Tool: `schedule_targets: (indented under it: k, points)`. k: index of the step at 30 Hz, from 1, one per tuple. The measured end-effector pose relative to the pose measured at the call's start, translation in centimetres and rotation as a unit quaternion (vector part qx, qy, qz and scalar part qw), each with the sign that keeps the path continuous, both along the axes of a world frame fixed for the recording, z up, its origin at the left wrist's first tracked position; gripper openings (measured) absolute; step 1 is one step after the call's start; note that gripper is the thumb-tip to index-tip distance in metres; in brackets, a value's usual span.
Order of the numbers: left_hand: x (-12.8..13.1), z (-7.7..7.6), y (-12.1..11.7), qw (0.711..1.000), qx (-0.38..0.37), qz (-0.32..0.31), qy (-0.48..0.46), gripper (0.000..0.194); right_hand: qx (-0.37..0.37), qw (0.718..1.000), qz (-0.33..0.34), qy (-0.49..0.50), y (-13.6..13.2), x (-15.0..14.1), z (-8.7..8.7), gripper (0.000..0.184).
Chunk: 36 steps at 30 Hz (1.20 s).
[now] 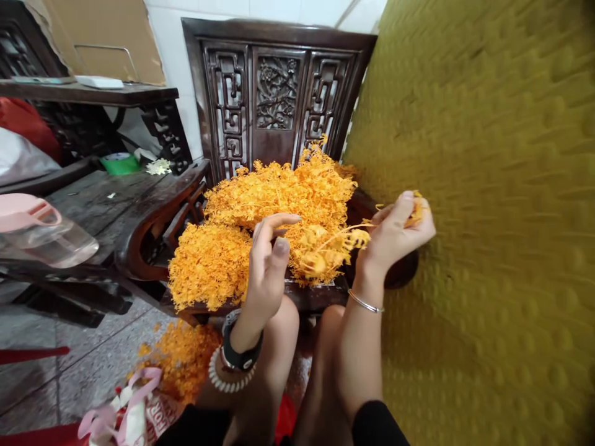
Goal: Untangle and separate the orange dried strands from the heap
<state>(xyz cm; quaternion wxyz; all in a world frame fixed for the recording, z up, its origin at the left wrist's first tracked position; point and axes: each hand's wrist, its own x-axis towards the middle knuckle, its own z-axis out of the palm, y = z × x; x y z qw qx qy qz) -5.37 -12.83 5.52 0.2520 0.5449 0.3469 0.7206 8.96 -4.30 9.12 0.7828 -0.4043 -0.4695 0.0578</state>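
My right hand point(397, 232) is raised at the right, its fingers closed on an orange artificial flower sprig. A thin stem of the orange artificial flower sprig point(320, 248) runs leftward from that hand, with blurred yellow-orange blossoms at its lower end. My left hand point(269, 266) hovers in front of the pile, fingers bent and thumb apart, with nothing visible in it. Behind both hands, a large heap of frilly orange artificial flowers point(279, 192) covers the seat of a dark wooden chair point(279, 31). Another bunch point(207, 266) lies at the seat's front left.
At left, a dark wooden table point(93, 198) holds a pink-lidded clear bottle point(51, 232) and a green tape roll point(119, 163). A yellow-green textured panel point(478, 217) stands close on the right. More orange flowers point(183, 356) and a printed bag point(153, 412) lie on the floor.
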Motion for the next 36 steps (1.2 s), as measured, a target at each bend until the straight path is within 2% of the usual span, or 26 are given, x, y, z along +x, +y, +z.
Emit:
schedule_targets:
  k: [3, 4, 8, 11, 14, 16, 19, 22, 25, 26, 27, 29, 31, 33, 34, 36]
  points:
    - [0.8, 0.9, -0.8, 0.999, -0.016, -0.039, -0.021, 0.062, 0.08, 0.99, -0.06, 0.099, -0.1, 0.6, 0.5, 0.032]
    - [1.0, 1.0, -0.9, 0.997, -0.035, -0.061, -0.017, 0.062, 0.101, 0.986, -0.057, 0.118, -0.1, 0.8, 0.7, 0.032]
    - [1.3, 1.7, -0.4, 0.973, -0.12, -0.197, 0.022, 0.048, 0.173, 0.974, -0.051, 0.14, -0.9, 1.6, 1.7, 0.033]
    - [1.8, 3.3, 1.0, 0.939, -0.154, -0.299, 0.069, 0.048, 0.192, 0.973, 0.024, 0.122, -1.8, 2.0, 2.3, 0.029]
    - [3.0, 5.4, 2.7, 0.919, -0.14, -0.337, 0.153, 0.047, 0.214, 0.964, 0.125, 0.099, -2.4, 2.0, 2.5, 0.023]
    - [4.1, 6.5, 3.7, 0.916, -0.12, -0.324, 0.206, 0.04, 0.225, 0.954, 0.177, 0.086, -2.7, 1.9, 2.4, 0.02]
    - [5.7, 7.2, 4.9, 0.93, -0.092, -0.293, 0.203, 0.035, 0.199, 0.949, 0.234, 0.067, -3.0, 1.6, 2.1, 0.017]
    - [6.5, 6.9, 5.4, 0.944, -0.059, -0.279, 0.164, 0.027, 0.172, 0.946, 0.268, 0.053, -3.1, 1.6, 1.9, 0.018]
    - [6.6, 6.0, 5.5, 0.951, -0.041, -0.287, 0.105, 0.02, 0.158, 0.952, 0.261, 0.028, -2.9, 1.6, 1.8, 0.021]
    - [6.6, 5.7, 5.5, 0.959, -0.037, -0.271, 0.078, 0.022, 0.152, 0.954, 0.256, 0.021, -2.8, 1.6, 1.8, 0.022]
    - [6.5, 5.4, 5.4, 0.97, -0.029, -0.235, 0.054, 0.028, 0.146, 0.956, 0.255, 0.016, -2.8, 1.5, 1.8, 0.023]
    - [6.2, 5.0, 5.1, 0.992, 0.001, -0.12, 0.029, 0.044, 0.141, 0.954, 0.264, 0.013, -2.8, 1.4, 1.8, 0.026]
    - [5.9, 4.9, 4.6, 0.996, 0.046, -0.046, 0.057, 0.041, 0.137, 0.953, 0.271, 0.007, -3.0, 1.3, 1.8, 0.027]
    - [5.6, 5.1, 3.9, 0.986, 0.086, -0.066, 0.128, 0.016, 0.128, 0.952, 0.278, -0.004, -3.3, 1.2, 1.9, 0.029]
    - [5.4, 5.2, 3.5, 0.977, 0.095, -0.089, 0.17, 0.015, 0.121, 0.951, 0.284, -0.008, -3.4, 1.2, 1.9, 0.03]
    - [5.3, 5.4, 2.9, 0.96, 0.09, -0.121, 0.237, 0.024, 0.108, 0.947, 0.301, -0.018, -3.7, 1.2, 1.9, 0.032]
